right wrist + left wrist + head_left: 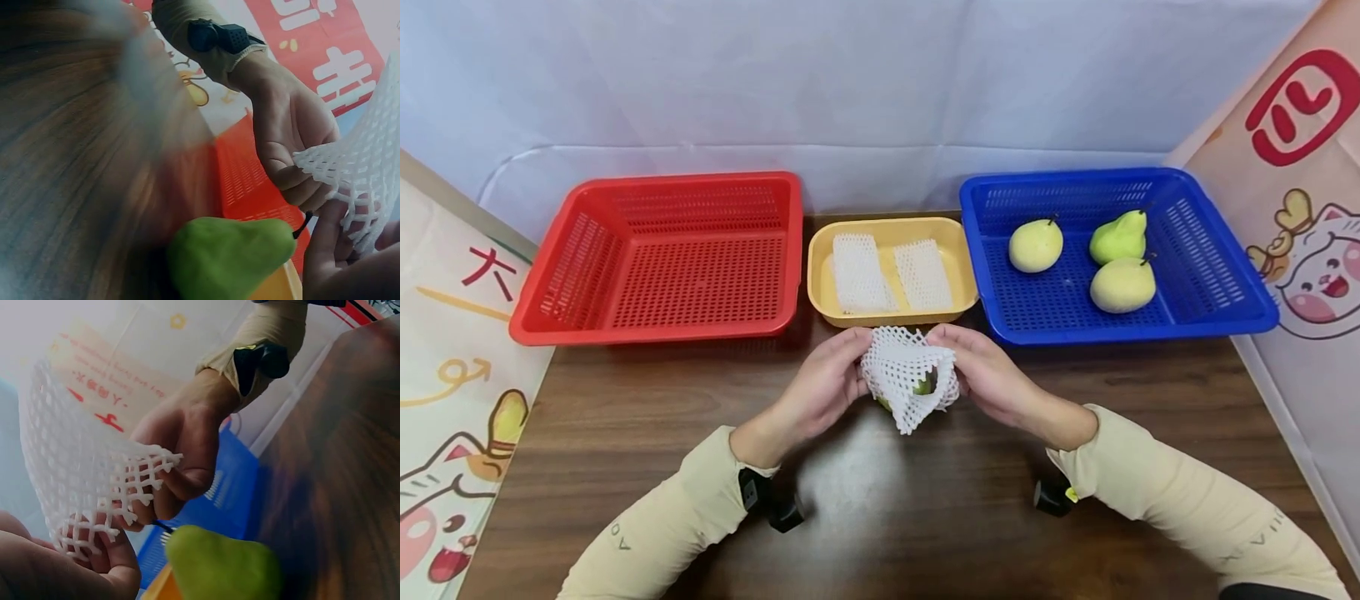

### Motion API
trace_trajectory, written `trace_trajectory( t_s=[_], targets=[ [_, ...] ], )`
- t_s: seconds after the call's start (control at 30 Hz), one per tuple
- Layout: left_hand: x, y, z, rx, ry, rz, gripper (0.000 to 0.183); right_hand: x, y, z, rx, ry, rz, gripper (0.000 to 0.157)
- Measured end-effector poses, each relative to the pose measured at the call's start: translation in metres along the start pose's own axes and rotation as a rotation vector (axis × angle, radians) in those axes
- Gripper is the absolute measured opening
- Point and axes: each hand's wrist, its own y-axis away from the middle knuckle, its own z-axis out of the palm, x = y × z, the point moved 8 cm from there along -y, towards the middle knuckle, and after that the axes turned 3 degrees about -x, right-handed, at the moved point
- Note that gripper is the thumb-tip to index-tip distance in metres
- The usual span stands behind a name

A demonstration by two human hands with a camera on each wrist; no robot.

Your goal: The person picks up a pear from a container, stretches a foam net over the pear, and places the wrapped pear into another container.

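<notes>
Both hands hold a white foam fruit net point(898, 371) over the table, between the baskets. My left hand point(823, 387) grips its left side, and my right hand point(992, 375) pinches the right side, so the mouth is spread. A green pear point(231, 256) stands on the table right below the net, stem up; in the head view the net covers most of it. In the left wrist view the pear point(219, 565) shows just under the net's toothed edge point(147, 487), outside the mesh.
At the back left stands a red basket point(655, 333). A yellow tray point(891, 317) with two flat foam nets point(861, 271) sits in the middle. On the right, a blue basket point(1120, 333) holds two yellowish pears point(1036, 246) and a green pear point(1120, 237).
</notes>
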Motion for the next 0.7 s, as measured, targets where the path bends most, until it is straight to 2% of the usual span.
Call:
trace_trajectory(
  t_s=[0.2,0.4,0.7],
  targets=[
    [-0.014,-0.003,-0.008,0.061,-0.021,-0.051,0.021,0.012,-0.003,-0.008,0.047,0.031,0.011,0.016],
    [-0.025,-0.007,-0.016,0.104,-0.065,-0.062,0.024,0.026,-0.009,-0.014,0.073,0.079,0.042,0.015],
    [-0.037,-0.011,-0.024,0.133,-0.105,-0.09,0.024,0.042,-0.014,-0.022,0.117,0.116,0.085,0.018]
  ],
)
